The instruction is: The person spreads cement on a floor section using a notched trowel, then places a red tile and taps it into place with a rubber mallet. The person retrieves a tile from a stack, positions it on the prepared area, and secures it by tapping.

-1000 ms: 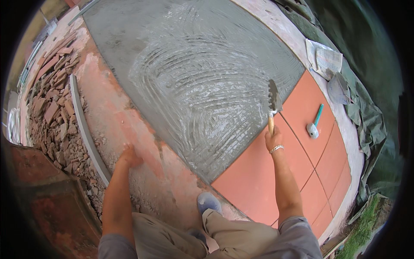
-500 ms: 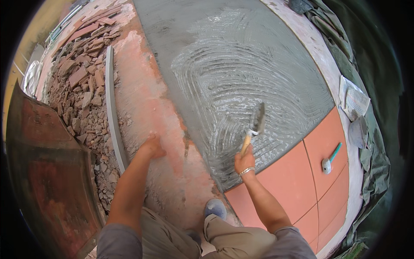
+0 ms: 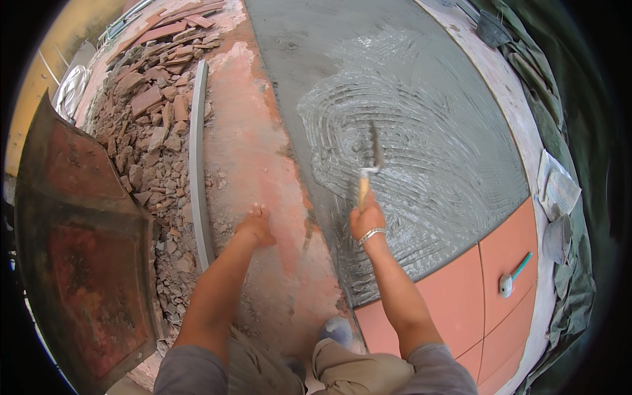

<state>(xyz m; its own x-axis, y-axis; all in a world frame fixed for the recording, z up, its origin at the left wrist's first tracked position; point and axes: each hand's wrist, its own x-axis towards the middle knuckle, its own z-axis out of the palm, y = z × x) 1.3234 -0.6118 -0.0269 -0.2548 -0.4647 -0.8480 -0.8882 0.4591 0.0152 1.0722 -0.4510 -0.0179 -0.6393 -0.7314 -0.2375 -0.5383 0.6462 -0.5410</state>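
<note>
In my right hand is a notched trowel with a wooden handle; its blade is over grey wet mortar combed into curved ridges. My left hand is open, fingers apart, over the dusty pink floor strip left of the mortar; whether it touches is unclear. Laid terracotta tiles border the mortar at lower right, with a white-headed mallet with a teal handle lying on them.
A long grey straightedge lies along a pile of broken rubble. A rusty metal tub stands at lower left. Right of the work are paper bags, buckets and a dark green tarp.
My right hand and trowel have swung leftward from beside the tiles onto the middle of the ridged mortar. The view has shifted, so the floor and tiles appear further right.
</note>
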